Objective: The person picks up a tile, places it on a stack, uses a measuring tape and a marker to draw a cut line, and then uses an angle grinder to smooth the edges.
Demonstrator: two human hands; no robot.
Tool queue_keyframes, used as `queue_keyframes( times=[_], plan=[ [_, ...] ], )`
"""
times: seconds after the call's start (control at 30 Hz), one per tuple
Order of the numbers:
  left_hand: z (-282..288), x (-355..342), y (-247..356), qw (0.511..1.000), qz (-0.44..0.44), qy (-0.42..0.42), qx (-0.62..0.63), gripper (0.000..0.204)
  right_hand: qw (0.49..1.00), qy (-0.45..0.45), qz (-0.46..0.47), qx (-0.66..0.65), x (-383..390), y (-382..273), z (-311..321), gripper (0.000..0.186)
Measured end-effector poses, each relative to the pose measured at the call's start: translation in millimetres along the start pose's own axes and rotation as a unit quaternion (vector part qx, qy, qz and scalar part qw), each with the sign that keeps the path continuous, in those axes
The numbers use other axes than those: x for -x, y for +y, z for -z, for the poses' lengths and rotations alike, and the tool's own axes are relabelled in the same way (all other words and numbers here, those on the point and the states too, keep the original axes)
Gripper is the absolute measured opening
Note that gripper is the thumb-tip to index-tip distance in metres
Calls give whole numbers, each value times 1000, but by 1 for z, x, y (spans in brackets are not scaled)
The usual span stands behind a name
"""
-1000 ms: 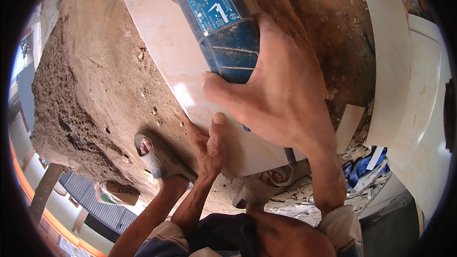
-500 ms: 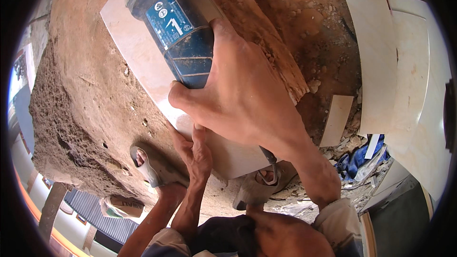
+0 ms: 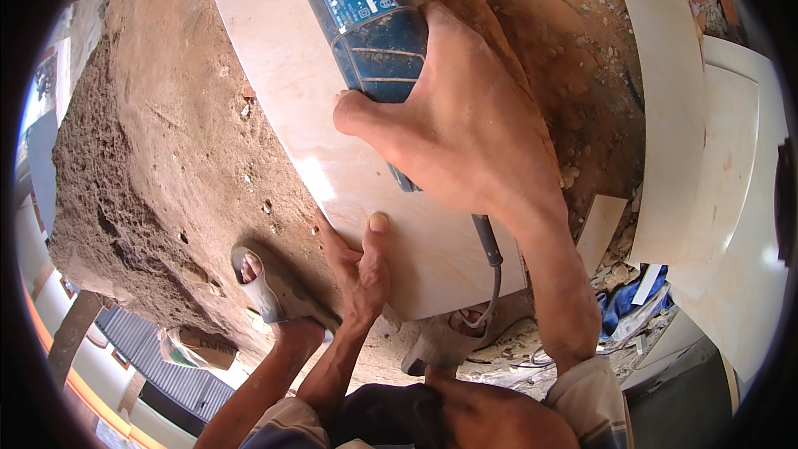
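My right hand point(image 3: 465, 129) wraps round the body of a dusty blue angle grinder point(image 3: 378, 46), its thumb along the left side. The tool lies over a pale cream tile point(image 3: 449, 270), and its far working end is cut off by the top of the picture. A power cord point(image 3: 490, 254) leaves the grinder's near end, below my wrist. Nearer to me, my left hand point(image 3: 364, 270) grips the tile's left edge. Its thumb lies on top of the tile; its other fingers are at the edge and partly hidden.
My sandalled feet stand by the near edge: left sandal point(image 3: 278, 283), right sandal point(image 3: 445, 341). Long pale tile pieces point(image 3: 673, 116) lie at the right, with a small offcut point(image 3: 600, 229) and blue cloth point(image 3: 619, 312). Rubble covers the brown ground point(image 3: 183, 158).
My right hand and the grinder have shifted away from me and to the right. More of the tile and my left thumb now show. My left hand stays at the tile's edge.
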State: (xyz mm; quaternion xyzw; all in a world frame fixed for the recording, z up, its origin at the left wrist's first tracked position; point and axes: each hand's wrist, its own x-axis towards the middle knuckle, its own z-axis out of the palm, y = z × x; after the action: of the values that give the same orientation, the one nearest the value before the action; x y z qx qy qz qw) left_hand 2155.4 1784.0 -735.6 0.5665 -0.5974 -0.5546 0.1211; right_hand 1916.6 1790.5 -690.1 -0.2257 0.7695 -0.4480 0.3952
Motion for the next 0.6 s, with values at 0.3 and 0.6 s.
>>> queue_keyframes(
  times=[0.3,0.6],
  plan=[
    [-2,2,-2,1000,6,4,-7,97,999,-24,-38,18,-5,-6,1,57],
    [0,-2,-3,1000,-24,-16,-2,93,1000,1,-15,10,15,11,-4,63]
  ],
)
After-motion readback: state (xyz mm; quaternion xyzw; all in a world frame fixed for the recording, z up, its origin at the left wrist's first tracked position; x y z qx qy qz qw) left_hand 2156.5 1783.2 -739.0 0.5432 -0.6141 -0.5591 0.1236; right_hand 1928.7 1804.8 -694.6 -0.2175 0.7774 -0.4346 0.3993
